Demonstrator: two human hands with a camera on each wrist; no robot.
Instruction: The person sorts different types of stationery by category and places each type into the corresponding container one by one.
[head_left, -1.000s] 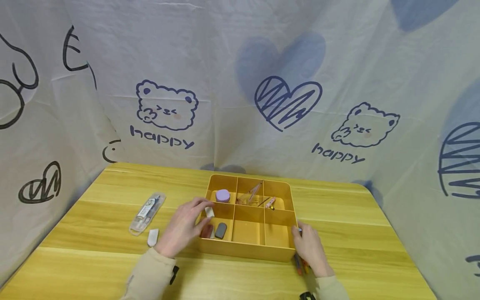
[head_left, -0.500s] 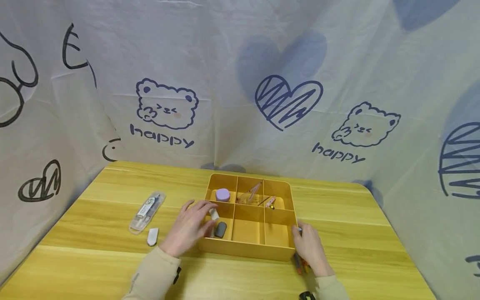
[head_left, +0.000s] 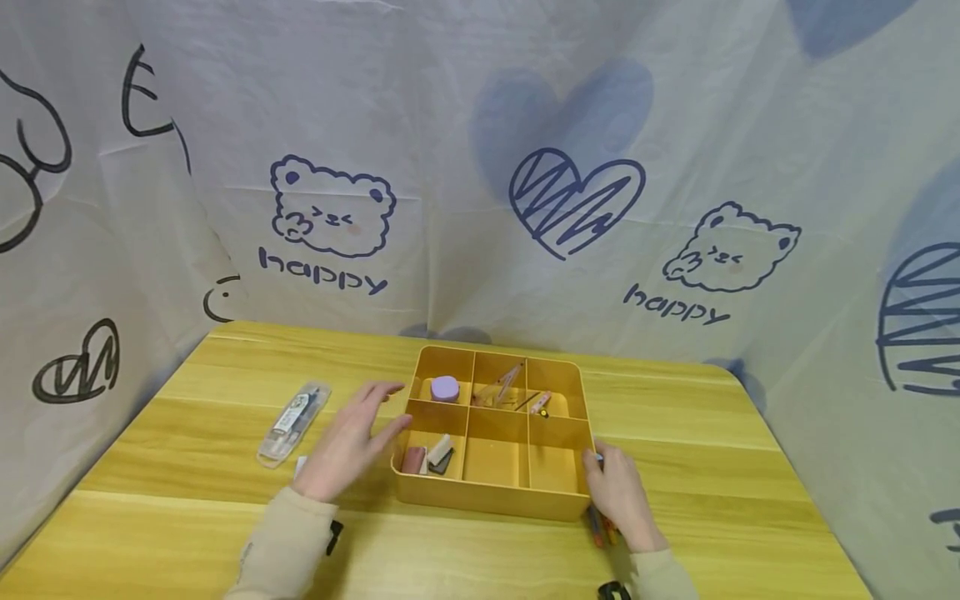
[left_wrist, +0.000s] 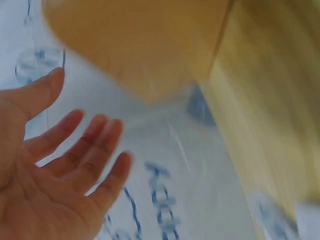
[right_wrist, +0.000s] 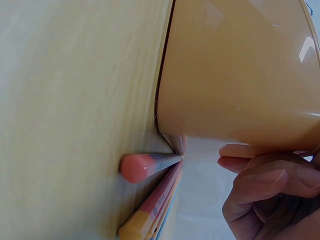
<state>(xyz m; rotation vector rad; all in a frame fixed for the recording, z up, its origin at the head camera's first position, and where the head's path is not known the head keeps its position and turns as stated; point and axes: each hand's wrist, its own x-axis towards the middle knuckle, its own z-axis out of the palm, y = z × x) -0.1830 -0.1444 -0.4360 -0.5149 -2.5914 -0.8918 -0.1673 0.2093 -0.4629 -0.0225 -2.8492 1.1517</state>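
A yellow storage box with several compartments stands mid-table. My left hand hovers beside its left edge, holding nothing; in the left wrist view the fingers are spread and relaxed. In the front left compartment, a whitish eraser leans on a dark grey block, beside a reddish-brown block. My right hand grips the box's right edge; its curled fingers are at the outer wall in the right wrist view. A small blue-white bit shows by that hand, its kind unclear.
Back compartments contain a purple round item, a pink triangular drawing tool and a small pink item. Left of the box lie a clear case and a white piece, mostly hidden. Pencils lie at the box's right side.
My left hand has let go of the whitish eraser inside the front left compartment, then drawn back left out of the box. The right hand has stayed at the box edge.
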